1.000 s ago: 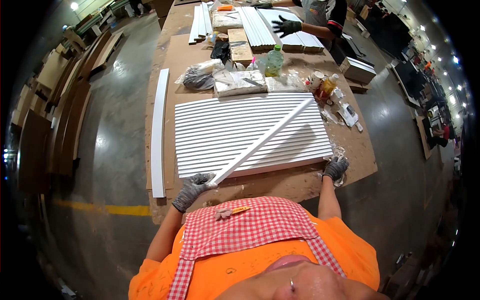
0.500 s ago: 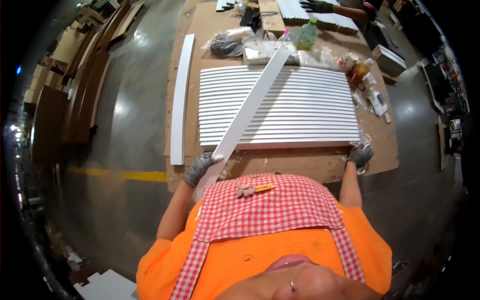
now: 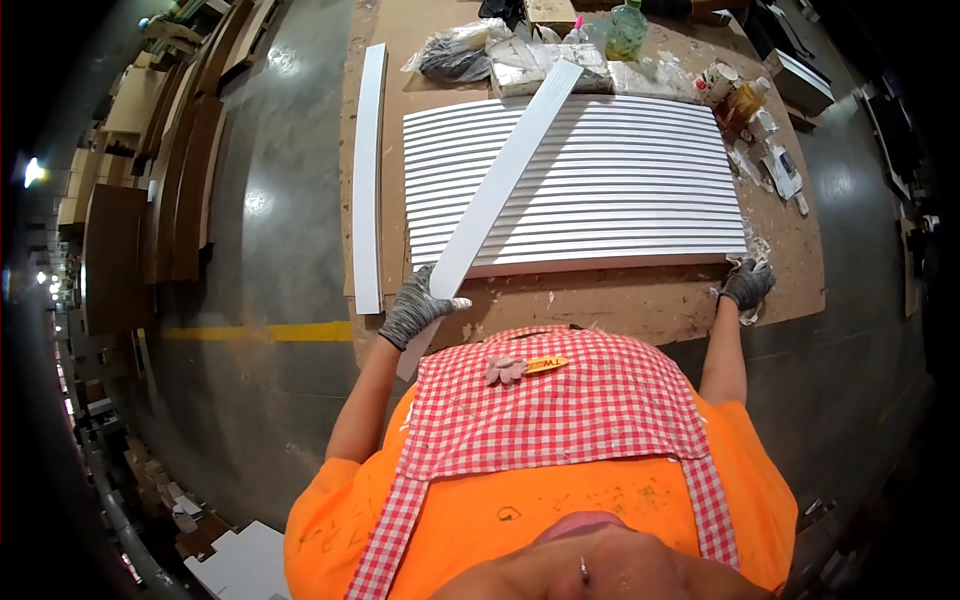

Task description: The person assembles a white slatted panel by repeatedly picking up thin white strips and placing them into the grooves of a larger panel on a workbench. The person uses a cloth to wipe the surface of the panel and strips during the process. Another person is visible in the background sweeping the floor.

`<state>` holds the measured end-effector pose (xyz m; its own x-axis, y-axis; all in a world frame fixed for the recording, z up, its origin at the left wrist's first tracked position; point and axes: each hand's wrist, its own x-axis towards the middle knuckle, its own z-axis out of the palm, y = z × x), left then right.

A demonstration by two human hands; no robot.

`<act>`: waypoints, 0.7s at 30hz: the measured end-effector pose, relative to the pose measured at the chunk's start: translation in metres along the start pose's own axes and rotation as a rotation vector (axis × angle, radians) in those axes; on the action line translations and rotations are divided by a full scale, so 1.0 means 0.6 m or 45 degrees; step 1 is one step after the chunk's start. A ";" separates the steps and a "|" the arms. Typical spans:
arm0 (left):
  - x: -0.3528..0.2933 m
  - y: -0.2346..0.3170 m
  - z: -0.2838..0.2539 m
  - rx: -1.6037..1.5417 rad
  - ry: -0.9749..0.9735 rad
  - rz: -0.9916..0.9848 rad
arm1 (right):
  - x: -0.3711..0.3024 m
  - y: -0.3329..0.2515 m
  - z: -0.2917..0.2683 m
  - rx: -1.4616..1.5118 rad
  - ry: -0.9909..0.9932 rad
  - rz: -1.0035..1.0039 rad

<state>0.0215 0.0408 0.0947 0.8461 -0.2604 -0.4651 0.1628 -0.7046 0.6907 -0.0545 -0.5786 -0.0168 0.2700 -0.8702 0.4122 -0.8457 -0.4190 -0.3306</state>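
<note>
A long white board lies slantwise over a row of several white slats, set side by side on the table. My left hand, in a grey knit glove, grips the near end of this board. Its thumb reaches across the top face, and the other fingers are partly hidden at the edge. Out at the near right corner of the slats, my right hand, also gloved, is closed on a crumpled whitish rag.
Another white board lies lengthwise along the left side of the cardboard-covered table. Beyond the slats are a plastic bag and a green bottle. An amber bottle and a white tube lie at the right.
The whole view has shifted, so the table sits higher in it. My left hand has turned slightly, its thumb now stretched across the board. My right hand stays at the slats' corner. The co-worker's glove has left the view.
</note>
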 end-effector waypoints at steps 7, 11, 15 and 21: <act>-0.020 -0.042 0.035 -0.175 0.291 0.193 | -0.009 -0.001 0.000 0.047 0.053 -0.051; -0.020 -0.043 0.017 -0.209 0.608 0.349 | 0.003 0.004 0.015 -0.083 0.058 -0.058; -0.018 -0.035 -0.051 0.058 0.936 0.389 | 0.006 0.011 0.018 -0.172 0.097 -0.134; 0.051 -0.108 -0.136 0.182 1.109 0.081 | 0.005 0.026 0.029 -0.138 0.163 -0.205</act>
<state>0.0781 0.1324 0.0810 0.9469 0.2524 0.1991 0.0868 -0.7970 0.5977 -0.0586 -0.5922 -0.0356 0.3505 -0.7516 0.5587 -0.8430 -0.5131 -0.1614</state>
